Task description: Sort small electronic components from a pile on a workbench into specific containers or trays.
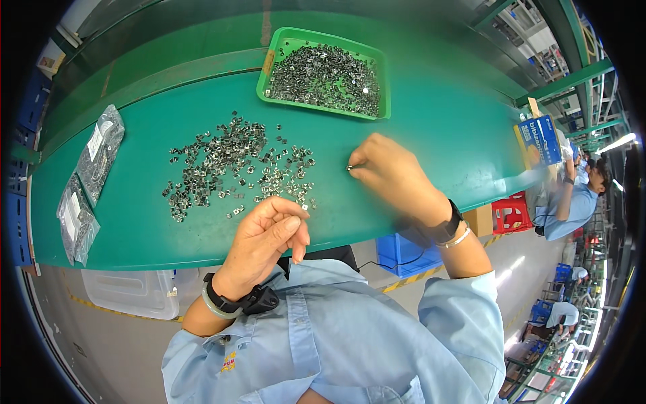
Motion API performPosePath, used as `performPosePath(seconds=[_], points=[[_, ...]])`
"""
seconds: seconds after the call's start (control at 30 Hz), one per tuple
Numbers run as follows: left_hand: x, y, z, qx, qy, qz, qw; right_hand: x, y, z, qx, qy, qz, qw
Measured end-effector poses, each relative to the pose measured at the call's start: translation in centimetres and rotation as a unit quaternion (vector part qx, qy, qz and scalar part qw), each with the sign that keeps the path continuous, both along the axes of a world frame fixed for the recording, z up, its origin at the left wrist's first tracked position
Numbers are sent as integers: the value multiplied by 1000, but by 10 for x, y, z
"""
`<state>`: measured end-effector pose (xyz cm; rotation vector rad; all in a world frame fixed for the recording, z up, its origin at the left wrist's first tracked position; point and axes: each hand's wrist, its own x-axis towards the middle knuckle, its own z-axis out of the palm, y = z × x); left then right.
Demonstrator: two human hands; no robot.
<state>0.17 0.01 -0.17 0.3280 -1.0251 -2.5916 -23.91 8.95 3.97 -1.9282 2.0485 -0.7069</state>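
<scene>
Between the thumb and forefinger of my right hand (393,174) is a small shiny metal part (349,167), held just over the table. My left hand (269,232) hovers at the table's front edge, its fingers curled in and the thumb lying against them. Whether anything sits inside that hand is hidden. Just beyond its fingertips spreads a loose heap of small metal parts (225,158), silver and dark, with a thinner scatter of the same parts (286,174) on its right side. A green plastic tray (323,108) full of similar tiny parts stands farther back.
Two clear bags of parts (99,151) lie at the left of the green table (134,232). A blue printed box (540,140) is at the right end, near a co-worker in blue (572,205). Below the edge are a blue bin (407,256), a red stool (513,214) and a clear tub (131,293).
</scene>
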Motion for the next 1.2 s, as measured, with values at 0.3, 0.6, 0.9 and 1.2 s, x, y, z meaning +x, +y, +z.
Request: performPosePath(seconds=[0.3, 0.6, 0.9, 1.2], points=[[0, 1, 1, -5, -1, 3, 1000, 11, -4, 12, -30, -150, -54, 987], [-1, 2, 4, -27, -31, 3, 999, 21, -2, 15, -29, -224, -25, 974], [-17, 8, 22, -44, -41, 9, 998, 50, 11, 8, -52, -364, 55, 928], [-15, 12, 16, -44, -41, 0, 998, 67, 20, -8, -71, -435, 1, 898]])
